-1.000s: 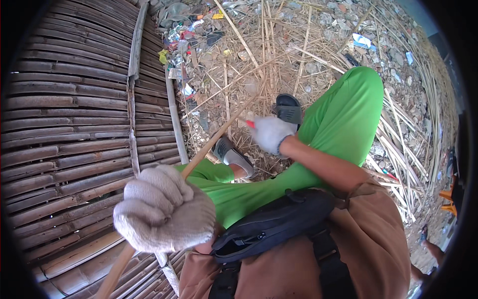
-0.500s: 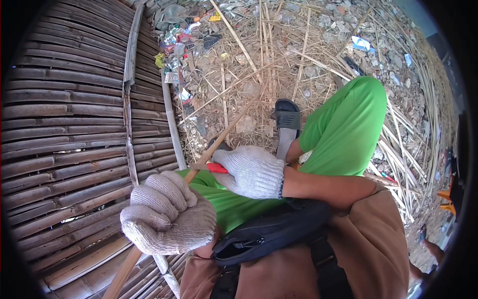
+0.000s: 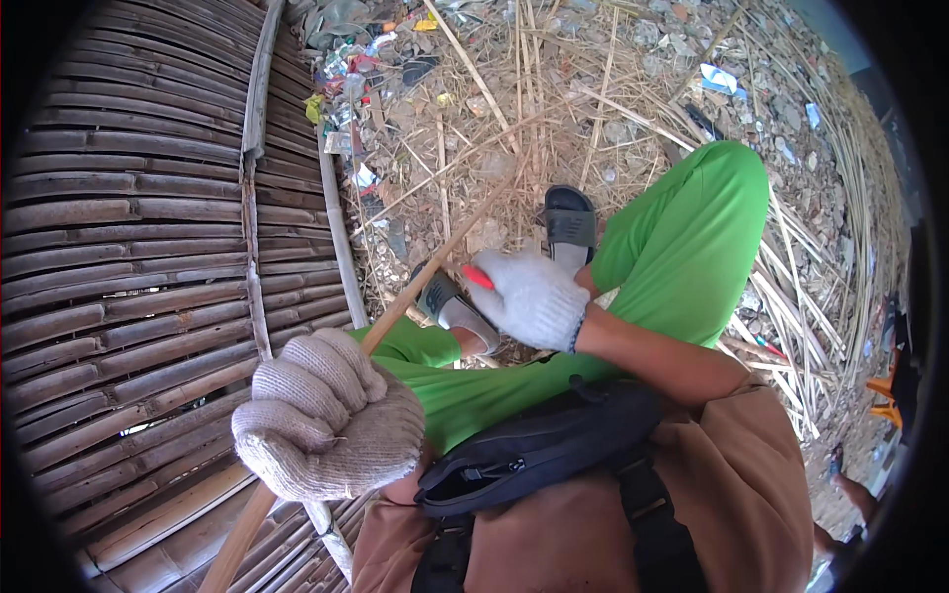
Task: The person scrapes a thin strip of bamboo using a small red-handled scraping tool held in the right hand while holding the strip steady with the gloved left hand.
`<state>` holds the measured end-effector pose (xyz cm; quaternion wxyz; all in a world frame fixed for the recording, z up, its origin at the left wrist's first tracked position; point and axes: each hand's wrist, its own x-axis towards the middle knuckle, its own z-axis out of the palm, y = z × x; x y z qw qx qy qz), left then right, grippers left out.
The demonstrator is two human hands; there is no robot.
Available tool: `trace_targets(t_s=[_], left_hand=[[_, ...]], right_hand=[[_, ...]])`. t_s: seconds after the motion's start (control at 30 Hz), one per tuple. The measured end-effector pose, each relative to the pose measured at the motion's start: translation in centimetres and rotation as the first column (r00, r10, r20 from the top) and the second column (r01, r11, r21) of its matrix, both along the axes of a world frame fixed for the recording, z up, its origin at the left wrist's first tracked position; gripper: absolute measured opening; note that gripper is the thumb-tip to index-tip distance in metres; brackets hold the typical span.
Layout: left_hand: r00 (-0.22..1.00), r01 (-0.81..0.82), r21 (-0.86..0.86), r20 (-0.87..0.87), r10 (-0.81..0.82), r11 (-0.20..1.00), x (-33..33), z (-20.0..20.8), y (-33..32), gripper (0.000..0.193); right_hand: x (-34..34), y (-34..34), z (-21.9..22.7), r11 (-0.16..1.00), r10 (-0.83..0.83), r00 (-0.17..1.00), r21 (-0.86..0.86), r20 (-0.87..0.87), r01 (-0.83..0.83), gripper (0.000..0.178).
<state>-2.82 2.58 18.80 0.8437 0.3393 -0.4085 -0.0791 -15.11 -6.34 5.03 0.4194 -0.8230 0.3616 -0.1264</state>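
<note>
My left hand point(image 3: 331, 415), in a knitted off-white glove, is wrapped round a long bamboo strip point(image 3: 420, 282). The strip runs from the lower left, through the fist, and away toward the ground ahead. My right hand point(image 3: 529, 296), gloved too, is closed round the red handle point(image 3: 477, 277) of a knife. Its blade is hard to make out beside the strip, farther along it than my left fist. Below my hands are my legs in green trousers point(image 3: 682, 247) and my feet in dark slide sandals point(image 3: 570, 225).
A slatted bamboo platform point(image 3: 138, 237) fills the left side. Ahead, the ground holds straw, thin bamboo strips point(image 3: 474, 79) and litter point(image 3: 361, 84). More long strips point(image 3: 791, 296) lie at the right. A black waist bag point(image 3: 534, 445) sits at my middle.
My right hand has moved away from me and to the right along the strip, carrying the knife. My left hand keeps its grip and has barely shifted.
</note>
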Motion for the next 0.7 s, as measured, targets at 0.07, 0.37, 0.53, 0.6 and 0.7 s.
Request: trace_targets(t_s=[0.07,0.37,0.53,0.6,0.7], left_hand=[[0.999,0.026,-0.007,0.023,-0.026,1.000,-0.2,0.2,-0.3,0.045],[0.988,0.136,0.060,0.060,-0.139,0.989,-0.2,0.2,1.0,0.044],[0.986,0.117,0.009,0.121,-0.117,0.993,-1.1,0.2,0.3,0.044],[0.972,0.167,0.023,0.165,-0.168,0.986,0.4,0.1,-0.1,0.044],[0.935,0.270,0.056,0.224,-0.276,0.961,1.5,0.2,0.3,0.044]], right_hand=[[0.4,1.1,2.8,0.993,0.116,0.985,-0.028,0.131,-0.113,0.031],[1.2,1.8,4.5,0.983,0.181,0.979,-0.044,0.091,-0.178,0.032],[-2.6,-3.9,-8.2,1.000,-0.016,0.944,-0.023,-0.329,0.009,0.039],[-2.3,-1.2,-7.3,0.993,-0.004,0.993,-0.118,-0.122,-0.011,0.039],[-0.2,0.4,-0.1,0.990,0.135,0.989,0.035,0.063,-0.138,0.039]])
